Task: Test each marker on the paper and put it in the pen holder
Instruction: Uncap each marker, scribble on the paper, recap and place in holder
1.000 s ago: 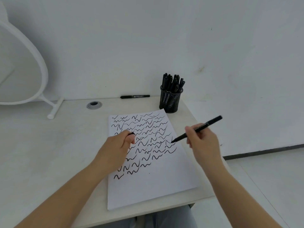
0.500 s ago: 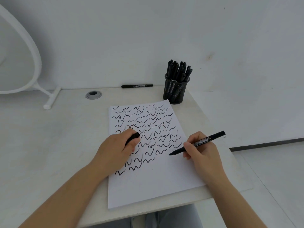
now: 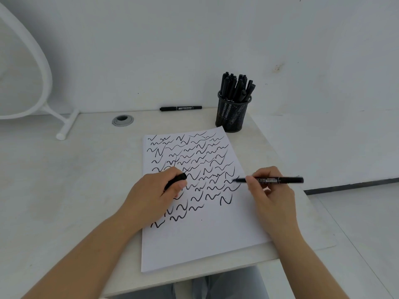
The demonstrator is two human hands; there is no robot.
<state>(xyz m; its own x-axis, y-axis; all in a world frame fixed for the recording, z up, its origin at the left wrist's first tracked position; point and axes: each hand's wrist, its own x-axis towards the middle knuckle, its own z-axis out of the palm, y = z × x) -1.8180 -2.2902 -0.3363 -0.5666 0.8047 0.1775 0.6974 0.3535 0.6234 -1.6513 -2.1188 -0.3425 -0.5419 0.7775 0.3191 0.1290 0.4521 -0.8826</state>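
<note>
a black uncapped marker (image 3: 272,180), pinched in the right hand (image 3: 269,197), hovers over the scribbled white paper (image 3: 200,234) near the desk's right edge, while the left hand (image 3: 155,195) grips its black cap (image 3: 176,181).

Soft even light, wide-angle edge warp
</note>
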